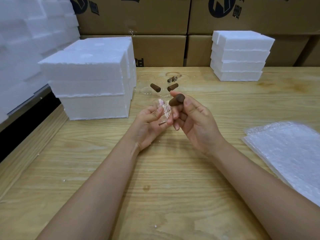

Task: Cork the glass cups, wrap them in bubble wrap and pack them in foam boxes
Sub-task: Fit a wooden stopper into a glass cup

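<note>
My left hand (149, 123) holds a clear glass cup (163, 110) over the middle of the wooden table (121, 179), fingers curled round its side. My right hand (194, 118) pinches a brown cork (177, 100) just above the cup's right rim. Behind them stand several more clear glass cups (147, 84), hard to make out. Two have brown corks lying in them, one cork (155, 87) on the left and another cork (172, 87) on the right. A stack of bubble wrap sheets (289, 153) lies at the right.
A tall stack of white foam boxes (90, 80) stands at the left, a smaller foam stack (240, 56) at the back right. Cardboard cartons (135, 16) line the wall behind. More foam (26, 40) is piled at the far left.
</note>
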`<state>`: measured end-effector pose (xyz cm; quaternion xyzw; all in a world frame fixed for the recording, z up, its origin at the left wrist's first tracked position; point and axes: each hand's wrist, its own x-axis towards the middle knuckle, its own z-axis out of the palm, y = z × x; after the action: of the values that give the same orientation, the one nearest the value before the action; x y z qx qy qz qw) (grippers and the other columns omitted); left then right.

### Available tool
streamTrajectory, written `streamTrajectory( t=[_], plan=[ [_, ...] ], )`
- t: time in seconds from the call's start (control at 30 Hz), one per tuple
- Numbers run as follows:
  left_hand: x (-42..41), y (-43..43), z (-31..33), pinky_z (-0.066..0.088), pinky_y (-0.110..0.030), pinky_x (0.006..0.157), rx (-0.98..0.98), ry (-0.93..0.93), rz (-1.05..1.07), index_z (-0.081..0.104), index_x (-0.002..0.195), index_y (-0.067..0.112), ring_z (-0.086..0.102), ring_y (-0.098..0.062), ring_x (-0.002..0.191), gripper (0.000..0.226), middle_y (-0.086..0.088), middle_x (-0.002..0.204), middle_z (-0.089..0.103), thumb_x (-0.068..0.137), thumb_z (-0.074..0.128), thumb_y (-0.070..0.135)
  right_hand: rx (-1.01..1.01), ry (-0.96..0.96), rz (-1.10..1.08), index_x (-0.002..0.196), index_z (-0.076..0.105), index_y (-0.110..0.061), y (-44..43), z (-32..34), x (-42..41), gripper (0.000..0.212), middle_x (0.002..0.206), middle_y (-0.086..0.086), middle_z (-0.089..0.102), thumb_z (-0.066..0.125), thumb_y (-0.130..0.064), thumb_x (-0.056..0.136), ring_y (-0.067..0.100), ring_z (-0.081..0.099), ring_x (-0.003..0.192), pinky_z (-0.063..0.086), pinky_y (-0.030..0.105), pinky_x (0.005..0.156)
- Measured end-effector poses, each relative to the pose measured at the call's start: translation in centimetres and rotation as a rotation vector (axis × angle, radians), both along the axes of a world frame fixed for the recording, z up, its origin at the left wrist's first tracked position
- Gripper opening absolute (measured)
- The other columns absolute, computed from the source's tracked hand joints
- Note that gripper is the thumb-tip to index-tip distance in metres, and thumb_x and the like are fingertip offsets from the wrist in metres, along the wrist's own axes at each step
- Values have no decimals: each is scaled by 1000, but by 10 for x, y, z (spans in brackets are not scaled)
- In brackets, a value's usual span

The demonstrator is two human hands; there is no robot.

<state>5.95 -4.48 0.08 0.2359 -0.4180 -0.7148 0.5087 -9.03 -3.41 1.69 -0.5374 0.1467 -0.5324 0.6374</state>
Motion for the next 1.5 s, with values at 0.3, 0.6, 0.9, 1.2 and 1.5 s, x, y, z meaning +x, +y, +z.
streamTrajectory(
  t=[0.3, 0.6, 0.9, 1.2, 1.5],
  plan=[
    [-1, 2, 0, 51, -41, 92, 0, 50, 226, 36, 140, -4, 64, -26, 103, 67, -19, 136, 51, 79, 62, -1, -18, -8, -193, 109, 64, -10, 0, 4, 1, 30, 87, 15, 62, 57, -27, 85, 10, 59, 64, 45, 20, 52],
    [-13, 5, -1, 56, -40, 88, -93, -242, 499, 45, 123, 9, 65, -26, 110, 62, -7, 123, 61, 69, 74, -1, 22, 204, -609, 84, 69, -22, -6, 0, -3, 20, 77, 22, 64, 54, -21, 97, 8, 50, 51, 44, 20, 52],
    [-20, 4, -6, 56, -33, 88, -302, -461, 671, 42, 112, 26, 61, -18, 113, 71, 1, 126, 56, 62, 87, 1, 168, 111, -613, 80, 67, -13, -10, -5, -3, 28, 53, -3, 54, 49, -21, 99, 7, 46, 46, 36, 17, 44],
    [-22, 2, -12, 51, -28, 95, -433, -597, 667, 40, 116, 31, 54, -6, 120, 82, 5, 127, 55, 56, 92, 12, 289, -13, -545, 89, 57, -14, -16, -15, -3, 5, 70, -7, 62, 57, -13, 93, 10, 58, 64, 52, 23, 61],
    [-22, 2, -12, 47, -27, 98, -644, -758, 713, 47, 116, 38, 54, -2, 115, 74, 23, 115, 55, 61, 91, 18, 375, -147, -471, 97, 53, -11, -18, -16, -3, 7, 78, 0, 58, 53, -4, 94, 15, 60, 78, 53, 40, 85]
  ],
)
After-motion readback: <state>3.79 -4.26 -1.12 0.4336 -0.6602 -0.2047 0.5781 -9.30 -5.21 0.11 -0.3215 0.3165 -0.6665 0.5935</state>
